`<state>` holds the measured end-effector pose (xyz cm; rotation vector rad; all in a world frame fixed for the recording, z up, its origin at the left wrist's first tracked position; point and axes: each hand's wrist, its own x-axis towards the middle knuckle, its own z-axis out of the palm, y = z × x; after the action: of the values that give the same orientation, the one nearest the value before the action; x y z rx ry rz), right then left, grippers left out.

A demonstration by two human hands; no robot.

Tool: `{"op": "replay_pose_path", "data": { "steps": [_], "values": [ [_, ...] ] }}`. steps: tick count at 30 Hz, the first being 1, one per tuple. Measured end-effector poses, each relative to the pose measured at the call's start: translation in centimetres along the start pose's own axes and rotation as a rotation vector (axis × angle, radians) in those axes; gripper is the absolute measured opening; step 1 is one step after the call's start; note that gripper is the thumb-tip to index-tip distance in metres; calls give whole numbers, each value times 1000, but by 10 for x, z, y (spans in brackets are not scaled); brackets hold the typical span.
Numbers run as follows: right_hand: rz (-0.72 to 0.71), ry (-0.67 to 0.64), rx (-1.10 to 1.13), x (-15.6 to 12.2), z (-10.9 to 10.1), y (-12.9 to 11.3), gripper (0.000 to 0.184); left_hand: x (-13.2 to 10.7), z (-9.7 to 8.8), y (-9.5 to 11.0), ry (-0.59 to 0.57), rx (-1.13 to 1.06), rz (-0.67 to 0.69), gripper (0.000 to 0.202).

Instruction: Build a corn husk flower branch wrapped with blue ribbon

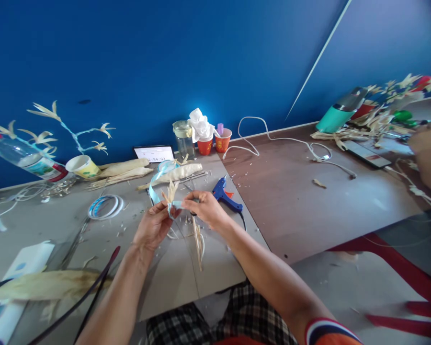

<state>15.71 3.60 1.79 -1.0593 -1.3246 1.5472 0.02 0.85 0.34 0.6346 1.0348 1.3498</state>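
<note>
My left hand (154,224) pinches the base of a small corn-husk flower (171,191), whose pale petals point upward. My right hand (201,206) grips a light blue ribbon (177,204) that runs across to the flower's base. A further length of the ribbon loops up behind my left hand toward its roll (167,166). Thin wire seems to hang below the flower. Just beyond my right hand lies a blue glue gun (226,195) with an orange trigger. Husk strips (198,242) lie on the table under my hands.
At the back stand a glass jar (184,138), red paper cups (204,146) and a phone-like timer screen (154,153). Left are finished husk flowers (77,139) in a cup (82,166), a tilted bottle (39,163) and tape rolls (106,207). Another person's hand (429,148) shows far right.
</note>
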Motion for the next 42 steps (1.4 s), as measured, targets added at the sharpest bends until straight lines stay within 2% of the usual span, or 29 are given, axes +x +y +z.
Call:
{"op": "replay_pose_path", "data": {
  "steps": [5, 11, 14, 17, 20, 23, 25, 27, 29, 31, 33, 36, 42],
  "values": [
    [47, 96, 204, 6, -9, -3, 25, 2, -5, 4, 34, -68, -43, 17],
    [-27, 279, 227, 13, -22, -3, 22, 5, -11, 3, 36, -86, -55, 15],
    [-59, 298, 367, 14, -29, -8, 24, 6, -13, 3, 23, -107, -61, 17],
    [-76, 346, 468, 12, -43, -20, 29, 6, -15, 3, 3, -132, -54, 17],
    [-120, 495, 438, 6, -65, -33, 36, 7, -15, 5, -4, -153, -35, 17],
    [-191, 573, 180, -5, -88, -36, 37, 7, -14, 5, 3, -160, -36, 18],
    [-181, 481, -192, -15, -98, -31, 27, 7, -14, 5, 5, -158, -43, 17],
    [-120, 312, -639, -23, -100, -21, 24, 7, -14, 3, -2, -139, -56, 15],
    [-22, 237, -1031, -30, -96, -10, 34, 7, -15, 2, -7, -132, -43, 15],
    [67, 183, -1255, -33, -89, -2, 47, 8, -16, 0, -5, -151, -27, 16],
    [98, 167, -1357, -32, -81, 3, 57, 9, -16, -1, -11, -161, -26, 16],
    [138, 157, -1359, -25, -75, 6, 62, 8, -15, 0, 0, -181, -29, 16],
    [76, 116, -1219, -16, -85, 10, 44, 5, -13, 5, 12, -180, -43, 14]
  ]
}}
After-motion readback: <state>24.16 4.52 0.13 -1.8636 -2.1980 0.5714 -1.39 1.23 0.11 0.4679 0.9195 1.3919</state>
